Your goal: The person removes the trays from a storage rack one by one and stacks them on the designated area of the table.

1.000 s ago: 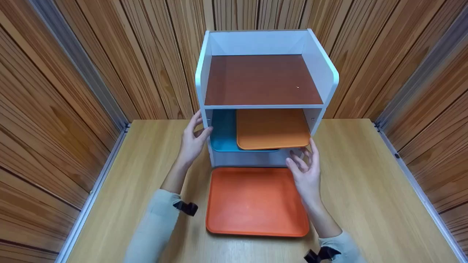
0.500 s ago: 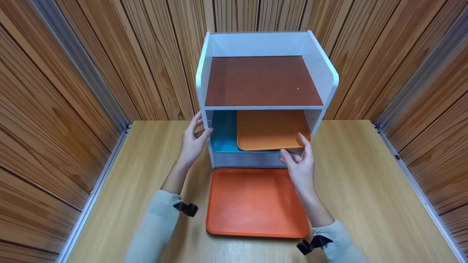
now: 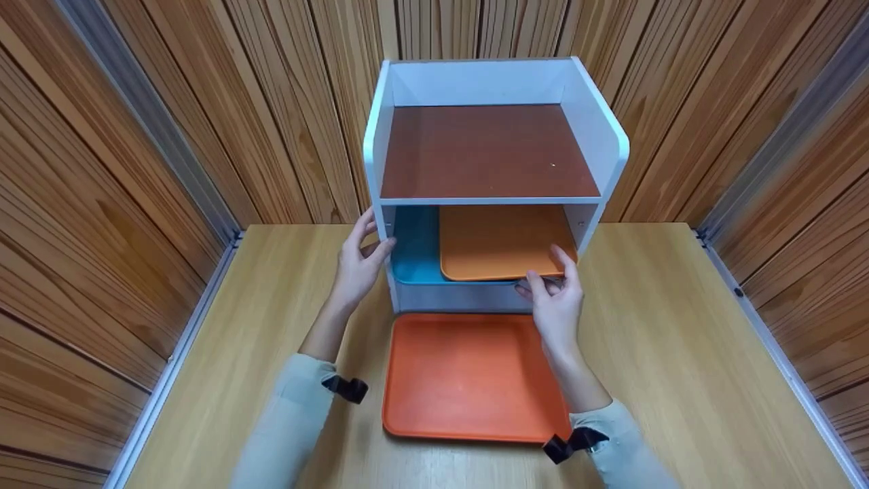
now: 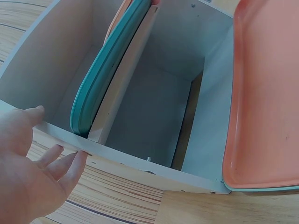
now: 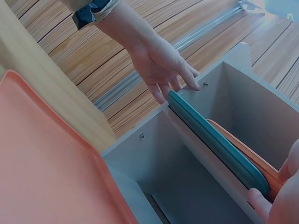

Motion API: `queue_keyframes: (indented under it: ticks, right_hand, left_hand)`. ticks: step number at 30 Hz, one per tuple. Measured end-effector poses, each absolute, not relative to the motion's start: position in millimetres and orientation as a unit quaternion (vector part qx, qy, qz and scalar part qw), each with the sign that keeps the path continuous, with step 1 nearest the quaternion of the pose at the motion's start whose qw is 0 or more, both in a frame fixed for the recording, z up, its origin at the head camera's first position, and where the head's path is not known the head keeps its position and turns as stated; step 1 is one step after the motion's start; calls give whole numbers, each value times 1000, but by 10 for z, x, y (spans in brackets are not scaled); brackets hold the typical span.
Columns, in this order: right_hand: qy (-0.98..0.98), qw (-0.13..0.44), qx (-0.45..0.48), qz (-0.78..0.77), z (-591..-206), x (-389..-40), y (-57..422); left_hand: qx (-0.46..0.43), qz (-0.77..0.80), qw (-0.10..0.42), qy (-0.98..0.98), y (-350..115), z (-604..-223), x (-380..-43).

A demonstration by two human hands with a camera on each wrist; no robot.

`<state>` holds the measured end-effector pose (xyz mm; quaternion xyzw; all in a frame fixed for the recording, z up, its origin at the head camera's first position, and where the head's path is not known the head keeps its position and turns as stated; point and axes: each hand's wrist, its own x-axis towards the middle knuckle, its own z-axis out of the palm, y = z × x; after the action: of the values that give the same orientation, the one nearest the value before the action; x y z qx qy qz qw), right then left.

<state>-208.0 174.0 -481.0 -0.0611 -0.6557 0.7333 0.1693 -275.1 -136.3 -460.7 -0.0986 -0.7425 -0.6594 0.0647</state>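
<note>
Head view: The white shelf unit point(image 3: 597, 139) stands toward the rear of the wooden tabletop point(image 3: 679, 353). Its middle compartment contains the teal tray point(image 3: 415, 244), at left, and the orange tray point(image 3: 506, 241), laid over the teal one toward the right wall. The large red tray point(image 3: 475, 373) lies flat in front of the unit. The left hand point(image 3: 358, 268) grips the unit's left wall between thumb and fingers. The right hand point(image 3: 560, 312) is at the front right of the compartment, index finger on the orange tray; whether the fingers grip it cannot be told. Wood-plank walls point(image 3: 767, 142) surround the unit at the rear and both sides.

Left wrist view: The shelf board point(image 4: 126, 70) supports the teal tray; the lower compartment point(image 4: 149, 102) opens beneath it. A pale green rim point(image 4: 261, 189), hidden in the head view, shows under the red tray.

Right wrist view: A metal peg point(image 5: 142, 135) projects inside the unit's left wall, below the board. The right hand's fingers are partly cropped, beside both stacked trays.
</note>
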Motion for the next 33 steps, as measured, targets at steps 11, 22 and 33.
queue_keyframes:
  ticks: [11, 22, 33]
  right_hand:
    - [-631, 198, -70, 747, -4819, -2048, 1725]
    - [-628, 231, -73, 740, -4817, -2031, 1673]
    - [-611, 220, -87, 756, -4770, -2018, 1660]
  left_hand:
    - [-101, -658, 67, -743, -1362, -4607, -2743]
    - [-99, -659, 66, -742, -1360, -4605, -2747]
    - [-97, -660, 61, -742, -1365, -4605, -2756]
